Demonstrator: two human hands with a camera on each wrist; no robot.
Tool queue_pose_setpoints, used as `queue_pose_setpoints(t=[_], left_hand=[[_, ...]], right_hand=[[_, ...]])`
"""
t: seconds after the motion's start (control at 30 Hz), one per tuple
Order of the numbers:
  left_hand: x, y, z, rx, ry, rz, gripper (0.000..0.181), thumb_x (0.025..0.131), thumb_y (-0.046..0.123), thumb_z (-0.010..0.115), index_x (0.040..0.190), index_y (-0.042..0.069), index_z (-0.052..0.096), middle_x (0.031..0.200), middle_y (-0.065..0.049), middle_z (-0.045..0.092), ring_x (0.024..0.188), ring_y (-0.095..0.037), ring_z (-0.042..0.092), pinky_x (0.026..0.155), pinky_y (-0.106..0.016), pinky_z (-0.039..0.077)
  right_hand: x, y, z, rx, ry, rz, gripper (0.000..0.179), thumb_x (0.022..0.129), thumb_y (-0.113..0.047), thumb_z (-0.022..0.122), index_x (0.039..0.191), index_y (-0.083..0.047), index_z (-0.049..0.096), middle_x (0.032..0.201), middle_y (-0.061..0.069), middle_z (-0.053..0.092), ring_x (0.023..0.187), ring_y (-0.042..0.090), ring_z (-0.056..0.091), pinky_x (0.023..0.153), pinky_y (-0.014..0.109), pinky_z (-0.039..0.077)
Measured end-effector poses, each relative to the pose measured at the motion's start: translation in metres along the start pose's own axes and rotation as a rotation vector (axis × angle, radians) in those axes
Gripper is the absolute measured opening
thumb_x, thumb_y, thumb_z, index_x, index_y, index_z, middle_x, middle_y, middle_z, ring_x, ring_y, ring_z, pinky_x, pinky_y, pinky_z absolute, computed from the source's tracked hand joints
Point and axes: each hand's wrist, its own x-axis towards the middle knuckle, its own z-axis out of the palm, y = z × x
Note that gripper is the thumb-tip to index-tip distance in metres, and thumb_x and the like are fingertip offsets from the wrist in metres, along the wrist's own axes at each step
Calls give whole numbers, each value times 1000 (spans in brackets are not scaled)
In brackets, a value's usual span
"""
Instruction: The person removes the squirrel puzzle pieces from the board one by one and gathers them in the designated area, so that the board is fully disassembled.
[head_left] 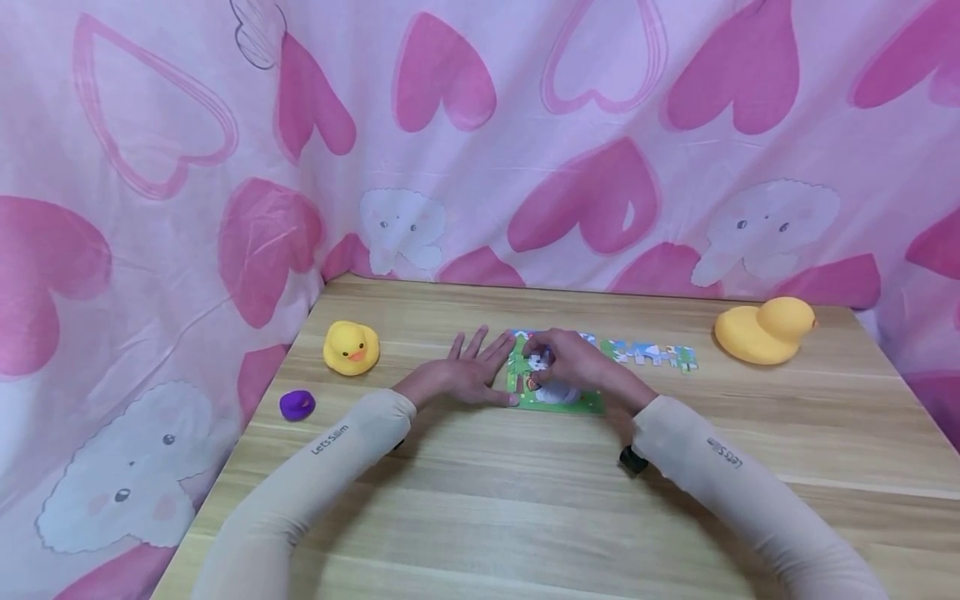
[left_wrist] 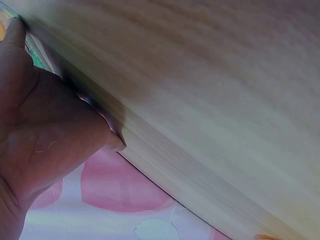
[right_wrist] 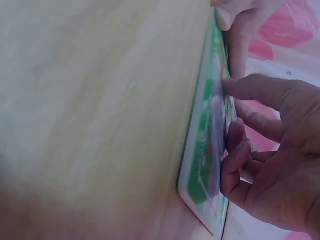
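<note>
A jigsaw puzzle [head_left: 558, 407] with a green border and a cartoon animal picture lies flat on the wooden table. My left hand [head_left: 474, 379] rests at its left edge, fingers spread and thumb touching the lower left corner. Over the puzzle's left half, my right hand [head_left: 573, 362] has its thumb and fingers bent around a small puzzle piece [head_left: 540, 361] showing part of the cartoon face. Seen from the right wrist, the fingertips [right_wrist: 232, 87] touch the puzzle surface; the piece itself is largely hidden. Several loose puzzle pieces [head_left: 651, 353] lie to the right of the puzzle.
A yellow rubber duck [head_left: 351, 348] and a small purple duck [head_left: 297, 405] sit at the table's left. Farther right stands a bigger yellow duck [head_left: 763, 332]. Behind the table [head_left: 495, 517] hangs a pink curtain [head_left: 480, 167] with hearts.
</note>
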Motion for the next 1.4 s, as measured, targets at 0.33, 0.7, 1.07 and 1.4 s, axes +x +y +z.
queue_pose_setpoints(t=[0.33,0.7,1.07,1.4], left_hand=[[-6,5,-5,36,28,25,110,99,77,47,169,19,-16,179,0,-20,164,-38,-24,128,-67,-16],[-3,3,-3,22,26,13,112,98,78,49,169,21,-16,178,2,-22,163,-37,-26,127,-66,-19],[-5,3,-1,23,24,11,113,97,77,51,169,22,-16,178,2,-22,163,-37,-26,128,-66,-18],[-8,6,-1,28,27,12,111,99,75,51,170,20,-14,179,1,-20,164,-38,-23,129,-67,-15]], right_hand=[[-6,6,-2,-5,54,-62,42,87,-17,86,126,-10,73,112,5,73,95,19,63,81,33,56],[-22,10,-6,51,115,-102,42,89,-14,85,129,-12,71,120,8,71,95,22,67,78,34,61],[-73,41,-28,24,155,-14,41,92,-19,83,131,-20,71,121,3,68,96,20,62,78,28,57],[-109,76,-45,-43,153,0,40,91,-14,83,129,-14,71,111,6,66,92,20,59,72,23,55]])
